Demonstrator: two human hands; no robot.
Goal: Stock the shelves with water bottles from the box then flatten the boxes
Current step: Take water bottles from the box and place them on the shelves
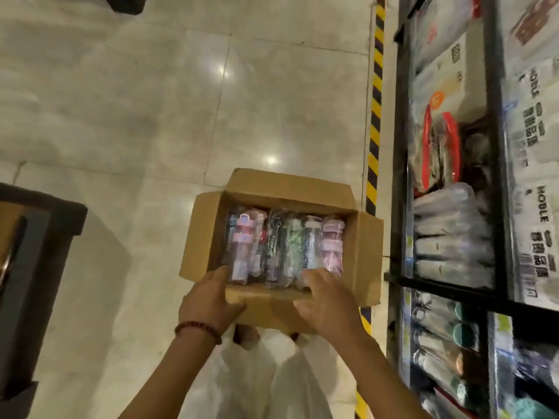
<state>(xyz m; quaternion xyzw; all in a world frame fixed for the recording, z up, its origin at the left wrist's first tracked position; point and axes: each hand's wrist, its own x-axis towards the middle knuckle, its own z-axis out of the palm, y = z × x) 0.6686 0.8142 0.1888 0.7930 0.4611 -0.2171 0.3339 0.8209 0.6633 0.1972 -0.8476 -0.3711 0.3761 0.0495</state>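
both hands on near edge of open cardboard box (361, 252) over tiled floor (121, 101)
left hand (208, 300) grips the near flap, thumb inside; wrapped water bottles (284, 246) lie side by side, pink, dark, green, clear; right hand (326, 300) fingers curled over rim onto bottles; striped tape (375, 116), then shelves (493, 146) close on right.

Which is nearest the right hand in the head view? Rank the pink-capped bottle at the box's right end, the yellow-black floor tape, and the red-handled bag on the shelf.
1. Pink-capped bottle, just beyond the right hand.
2. Yellow-black floor tape, right of the box.
3. Red-handled bag, up on the shelf.
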